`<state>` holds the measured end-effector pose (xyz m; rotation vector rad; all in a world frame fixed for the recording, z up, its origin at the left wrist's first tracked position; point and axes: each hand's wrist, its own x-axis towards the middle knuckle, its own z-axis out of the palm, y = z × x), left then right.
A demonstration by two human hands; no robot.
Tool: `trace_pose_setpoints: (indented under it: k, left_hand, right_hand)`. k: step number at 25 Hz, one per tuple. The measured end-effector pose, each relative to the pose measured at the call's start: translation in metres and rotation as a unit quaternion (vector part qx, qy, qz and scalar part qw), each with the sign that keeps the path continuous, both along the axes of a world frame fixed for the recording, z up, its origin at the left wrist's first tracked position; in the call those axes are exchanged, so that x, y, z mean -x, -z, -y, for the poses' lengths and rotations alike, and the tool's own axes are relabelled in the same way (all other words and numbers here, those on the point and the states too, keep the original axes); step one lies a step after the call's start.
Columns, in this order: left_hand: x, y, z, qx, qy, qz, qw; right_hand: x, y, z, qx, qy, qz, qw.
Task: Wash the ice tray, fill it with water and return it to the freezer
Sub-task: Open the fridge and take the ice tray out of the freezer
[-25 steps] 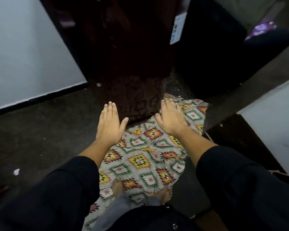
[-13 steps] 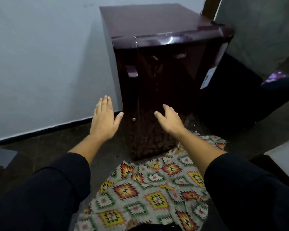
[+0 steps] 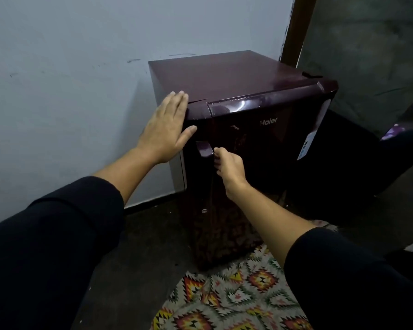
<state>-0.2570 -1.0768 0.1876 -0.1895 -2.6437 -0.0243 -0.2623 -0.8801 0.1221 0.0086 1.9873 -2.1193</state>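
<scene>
Left hand (image 3: 166, 128) spread flat on fridge (image 3: 236, 75) top-left front corner, bracing. Right hand (image 3: 229, 166) curled under handle (image 3: 204, 148) at door (image 3: 260, 175) left edge. Door shut; tray unseen, presumably inside. Pull steady toward you, keep brace firm so fridge stays put on floor

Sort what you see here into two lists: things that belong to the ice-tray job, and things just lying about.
Belongs to the job:
maroon fridge
door handle
right hand, fingers curled at the handle
left hand, flat against the fridge's top corner

Just lying about:
patterned cloth on the floor
purple item at far right
</scene>
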Motion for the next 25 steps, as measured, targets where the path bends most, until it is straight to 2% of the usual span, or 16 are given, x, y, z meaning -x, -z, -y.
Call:
trace_pose_setpoints:
  k: [3, 13, 18, 25]
  left_hand:
    - [0.015, -0.002, 0.000, 0.034, 0.028, 0.008, 0.999]
    - [0.026, 0.007, 0.006, 0.032, 0.059, -0.031, 0.997]
    - [0.020, 0.001, 0.006, 0.051, 0.062, -0.015, 0.997]
    - [-0.035, 0.009, -0.046, 0.016, 0.110, -0.033, 0.993]
  right_hand:
    - [0.008, 0.006, 0.016, -0.020, -0.007, 0.010, 1.000]
    - [0.016, 0.012, 0.039, -0.026, -0.021, 0.021, 0.999]
    - [0.010, 0.007, 0.044, -0.039, 0.004, 0.012, 0.999]
    - [-0.031, 0.021, -0.015, -0.022, 0.017, -0.065, 0.997]
